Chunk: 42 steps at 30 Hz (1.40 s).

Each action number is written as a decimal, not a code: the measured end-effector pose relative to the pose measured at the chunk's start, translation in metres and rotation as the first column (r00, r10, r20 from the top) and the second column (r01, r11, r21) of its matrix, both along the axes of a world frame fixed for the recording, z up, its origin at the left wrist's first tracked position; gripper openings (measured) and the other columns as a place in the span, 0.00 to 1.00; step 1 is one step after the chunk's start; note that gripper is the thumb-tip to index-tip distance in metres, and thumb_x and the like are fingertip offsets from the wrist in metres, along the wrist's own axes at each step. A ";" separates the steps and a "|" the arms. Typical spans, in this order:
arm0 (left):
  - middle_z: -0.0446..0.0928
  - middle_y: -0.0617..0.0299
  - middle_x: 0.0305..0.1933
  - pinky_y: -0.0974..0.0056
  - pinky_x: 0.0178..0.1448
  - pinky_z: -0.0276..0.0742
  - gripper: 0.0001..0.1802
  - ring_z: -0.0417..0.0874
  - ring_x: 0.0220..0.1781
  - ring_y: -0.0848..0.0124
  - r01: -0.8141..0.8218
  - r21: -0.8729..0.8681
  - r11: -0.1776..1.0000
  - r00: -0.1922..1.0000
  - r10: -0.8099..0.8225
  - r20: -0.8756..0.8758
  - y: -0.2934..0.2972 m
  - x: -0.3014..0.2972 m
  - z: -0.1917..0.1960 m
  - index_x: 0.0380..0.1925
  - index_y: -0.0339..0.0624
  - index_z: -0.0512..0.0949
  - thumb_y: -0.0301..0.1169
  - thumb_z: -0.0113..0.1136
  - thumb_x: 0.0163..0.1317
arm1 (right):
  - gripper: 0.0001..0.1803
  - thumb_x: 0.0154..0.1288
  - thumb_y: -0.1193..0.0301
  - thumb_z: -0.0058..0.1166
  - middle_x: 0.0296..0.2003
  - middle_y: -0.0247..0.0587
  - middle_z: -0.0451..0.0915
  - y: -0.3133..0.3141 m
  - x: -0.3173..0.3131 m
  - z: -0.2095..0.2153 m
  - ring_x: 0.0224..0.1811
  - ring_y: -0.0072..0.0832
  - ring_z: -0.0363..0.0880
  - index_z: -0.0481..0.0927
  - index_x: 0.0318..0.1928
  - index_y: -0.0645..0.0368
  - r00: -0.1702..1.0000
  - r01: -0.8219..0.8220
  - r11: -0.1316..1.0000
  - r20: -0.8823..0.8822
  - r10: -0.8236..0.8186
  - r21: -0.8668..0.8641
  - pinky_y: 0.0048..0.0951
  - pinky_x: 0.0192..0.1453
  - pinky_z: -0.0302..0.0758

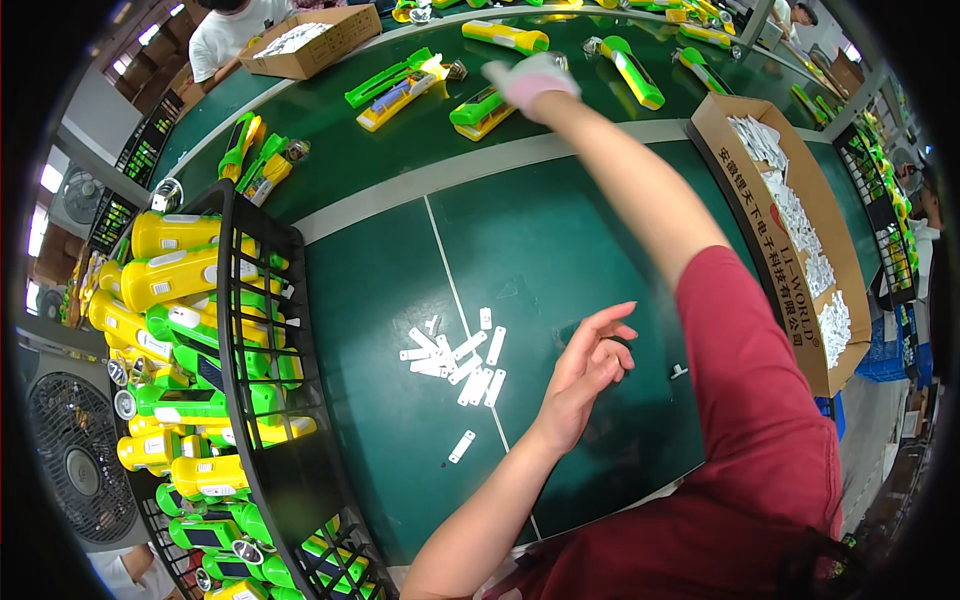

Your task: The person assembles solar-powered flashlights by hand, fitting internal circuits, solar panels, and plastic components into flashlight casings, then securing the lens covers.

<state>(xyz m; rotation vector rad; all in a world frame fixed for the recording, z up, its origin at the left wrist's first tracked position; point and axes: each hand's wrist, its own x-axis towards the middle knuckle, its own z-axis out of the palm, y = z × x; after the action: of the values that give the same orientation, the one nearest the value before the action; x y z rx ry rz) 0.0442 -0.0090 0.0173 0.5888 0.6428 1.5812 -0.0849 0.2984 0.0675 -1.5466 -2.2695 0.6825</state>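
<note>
My right hand [537, 84], in a pale glove, reaches over the belt at the far side. It is above a green and yellow flashlight [482, 113] whose far end it covers. One digit points left; the others are blurred or hidden, so contact is unclear. Over the middle of the green table, my left hand [583, 378] is bare and empty, its fingers loosely bent and apart. To its left lies a loose pile of small white plastic strips [470, 362], with a single white strip [461, 447] nearer me.
A black crate [290, 480] packed with yellow and green flashlights stands at left. The cardboard box [780, 240] at right holds white parts. More flashlights, one yellow [505, 38], lie along the green belt [330, 160]. A person [235, 40] sits across at far left, beside another box [310, 45].
</note>
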 end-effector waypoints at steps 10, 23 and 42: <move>0.68 0.60 0.43 0.70 0.44 0.62 0.28 0.69 0.39 0.74 -0.132 0.052 0.990 0.978 0.121 0.168 0.004 0.004 0.004 0.56 0.39 0.60 0.40 0.51 0.58 | 0.50 0.45 0.61 0.62 0.49 0.55 0.72 0.053 -0.007 -0.028 0.51 0.39 0.75 0.47 0.60 0.74 0.971 -0.215 0.933 -0.162 0.174 -0.289 0.29 0.50 0.74; 0.63 0.54 0.60 0.57 0.67 0.58 0.36 0.63 0.64 0.61 -0.260 0.053 0.964 0.937 0.239 0.253 0.003 -0.003 0.002 0.60 0.38 0.57 0.58 0.34 0.65 | 0.18 0.61 0.64 0.52 0.38 0.32 0.76 -0.209 0.203 0.027 0.40 0.16 0.72 0.73 0.46 0.63 0.544 -0.774 0.442 -0.833 0.101 -0.452 0.20 0.44 0.70; 0.72 0.59 0.48 0.60 0.55 0.71 0.24 0.73 0.52 0.67 -0.313 -0.035 0.949 0.933 0.314 0.175 0.002 -0.001 -0.011 0.54 0.47 0.64 0.51 0.37 0.68 | 0.32 0.55 0.53 0.48 0.35 0.51 0.72 -0.276 0.220 -0.007 0.33 0.48 0.76 0.63 0.62 0.39 0.920 -0.272 0.921 -0.206 0.334 0.279 0.42 0.38 0.74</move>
<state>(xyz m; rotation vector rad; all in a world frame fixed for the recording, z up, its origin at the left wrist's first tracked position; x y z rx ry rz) 0.0434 -0.0074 0.0067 0.3431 0.6280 1.9058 0.1355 0.0221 0.0607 -0.9445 -2.3166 0.6060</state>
